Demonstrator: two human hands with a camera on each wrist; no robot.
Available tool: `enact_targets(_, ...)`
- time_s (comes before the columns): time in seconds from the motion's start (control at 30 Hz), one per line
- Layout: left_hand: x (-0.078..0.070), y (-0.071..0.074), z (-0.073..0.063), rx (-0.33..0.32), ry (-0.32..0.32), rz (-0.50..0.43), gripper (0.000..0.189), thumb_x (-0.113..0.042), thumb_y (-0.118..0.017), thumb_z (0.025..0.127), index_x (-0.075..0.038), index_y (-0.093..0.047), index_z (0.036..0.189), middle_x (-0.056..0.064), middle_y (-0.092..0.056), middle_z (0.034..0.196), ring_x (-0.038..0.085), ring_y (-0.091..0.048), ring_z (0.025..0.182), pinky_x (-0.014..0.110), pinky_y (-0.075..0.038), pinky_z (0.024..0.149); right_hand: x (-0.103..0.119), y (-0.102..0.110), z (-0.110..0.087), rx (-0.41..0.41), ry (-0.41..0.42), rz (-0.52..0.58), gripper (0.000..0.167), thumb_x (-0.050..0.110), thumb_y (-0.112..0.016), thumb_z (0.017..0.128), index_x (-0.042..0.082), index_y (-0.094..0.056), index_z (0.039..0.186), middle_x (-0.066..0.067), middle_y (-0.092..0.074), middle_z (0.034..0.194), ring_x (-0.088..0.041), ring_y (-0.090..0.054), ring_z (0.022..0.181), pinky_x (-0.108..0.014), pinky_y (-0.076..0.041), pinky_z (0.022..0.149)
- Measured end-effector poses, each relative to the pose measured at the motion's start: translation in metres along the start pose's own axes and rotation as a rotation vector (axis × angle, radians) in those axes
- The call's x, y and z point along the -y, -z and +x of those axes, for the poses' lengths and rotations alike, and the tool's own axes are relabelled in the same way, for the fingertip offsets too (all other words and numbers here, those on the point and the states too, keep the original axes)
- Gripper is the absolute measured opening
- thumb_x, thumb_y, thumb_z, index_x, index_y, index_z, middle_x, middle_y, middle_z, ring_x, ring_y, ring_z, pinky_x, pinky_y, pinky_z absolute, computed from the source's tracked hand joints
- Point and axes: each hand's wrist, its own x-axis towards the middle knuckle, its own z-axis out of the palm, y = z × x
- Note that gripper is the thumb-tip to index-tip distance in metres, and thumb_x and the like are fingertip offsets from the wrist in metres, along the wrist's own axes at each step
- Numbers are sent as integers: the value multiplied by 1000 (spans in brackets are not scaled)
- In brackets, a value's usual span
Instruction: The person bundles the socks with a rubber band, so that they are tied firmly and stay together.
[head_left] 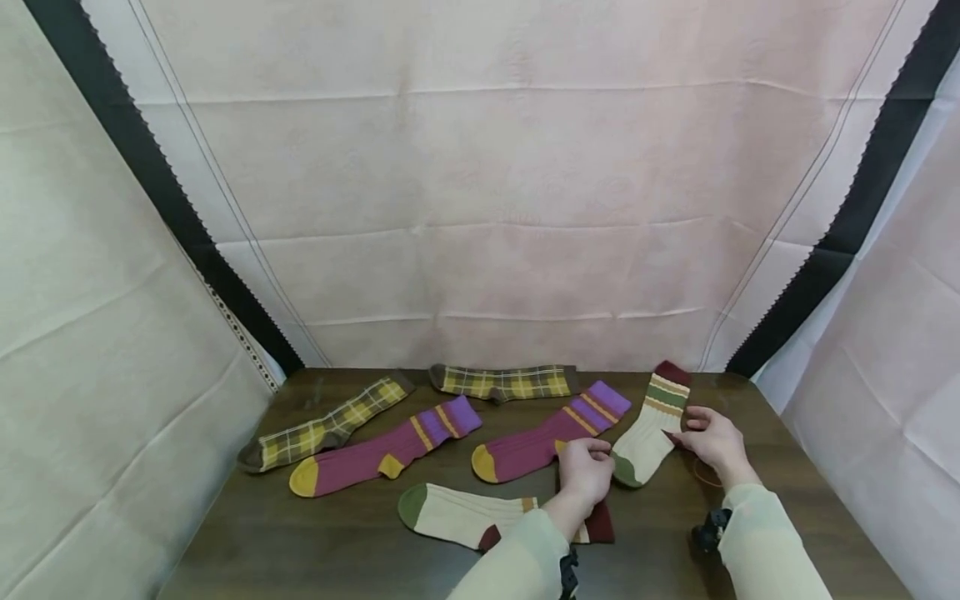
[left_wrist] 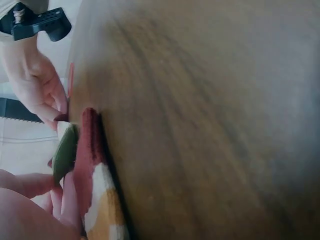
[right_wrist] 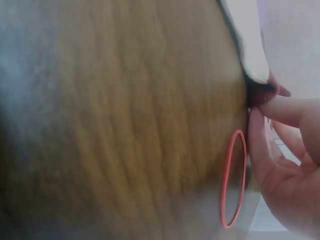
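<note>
A cream sock (head_left: 651,429) with a green toe, maroon heel and maroon cuff lies at the right of the table. My right hand (head_left: 712,446) pinches its maroon heel (right_wrist: 264,94) between thumb and finger. At the other side, the left hand (head_left: 587,473) has thumb and fingers on the green toe (left_wrist: 65,156), pinching its edge. A matching cream sock (head_left: 457,510) lies nearer the front, partly hidden under my left wrist; its maroon cuff (left_wrist: 90,155) shows just beside the left fingers.
Two maroon-and-purple socks (head_left: 382,450) (head_left: 532,446) lie across the middle. Behind them are two yellow plaid socks (head_left: 330,423) (head_left: 510,382). A red rubber band (right_wrist: 225,192) lies on the wooden table (head_left: 315,546) by my right wrist. Pale fabric walls (head_left: 487,183) stand around it.
</note>
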Motion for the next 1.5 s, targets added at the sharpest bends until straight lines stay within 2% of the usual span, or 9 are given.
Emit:
enact_targets(0.13,-6,1,-5,-2,24,-118,16,8,-69,96,1,-79,105,2,-62,83,18,-66,68,30,-58,62,7,-1,-4,-17,12,-87,69,16,-78,96,-17,-45,146,-38,-61,133,-53,-58,121,-59,-49,103)
enact_targets(0.23,-9,2,-10,-1,50,-164,14,5,-73,95,4,-78,108,4,-65,85,24,-71,71,35,-63,68,11,-2,-5,-26,16,-120,68,17,-77,97,-19,-45,145,-38,-64,129,-54,-57,119,-64,-45,106)
enact_targets(0.5,-6,4,-13,-6,54,-54,32,3,-84,85,3,-77,116,7,-68,95,13,-68,74,31,-60,70,11,-11,-4,-40,16,-94,61,17,-75,98,-18,-51,141,-33,-69,125,-51,-59,120,-60,-46,106)
enact_targets(0.77,-8,6,-13,-10,-22,-26,19,5,-77,92,-5,-83,107,-2,-70,88,10,-65,78,25,-55,65,11,-15,-2,-14,19,-48,56,23,-67,102,-18,-55,139,-30,-73,119,-22,-73,87,-29,-54,76)
enact_targets(0.97,-12,11,-9,-15,-19,-101,18,7,-73,94,-1,-81,109,-2,-67,84,21,-68,64,25,-56,57,18,-21,2,-25,6,-39,62,23,-71,100,-17,-50,143,-31,-72,122,-47,-65,115,-56,-50,100)
enact_targets(1.1,-13,14,-8,-15,-9,-125,19,9,-72,94,5,-78,111,2,-69,88,23,-71,68,30,-61,62,23,-24,2,-47,-14,-30,66,21,-74,96,-16,-49,144,-34,-68,129,-52,-60,124,-61,-45,107)
enact_targets(1.27,-13,17,-9,22,29,-194,25,12,-74,89,10,-75,114,9,-72,94,20,-72,77,36,-65,72,27,-19,1,31,-71,53,76,23,-73,97,-19,-40,151,-39,-54,143,-45,-57,123,-50,-51,104)
enact_targets(1.4,-12,20,-10,66,33,-232,28,13,-75,87,12,-74,114,12,-75,96,18,-73,81,37,-65,74,28,-11,0,157,-148,216,63,26,-70,102,-22,-52,139,-21,-72,114,-22,-67,99,-30,-60,85)
enact_targets(1.5,-12,25,-10,93,34,-234,28,12,-75,88,11,-74,115,11,-76,97,18,-74,81,37,-65,75,28,-8,1,210,-191,316,54,25,-68,105,-21,-57,132,-2,-74,96,-9,-66,84,-25,-61,77)
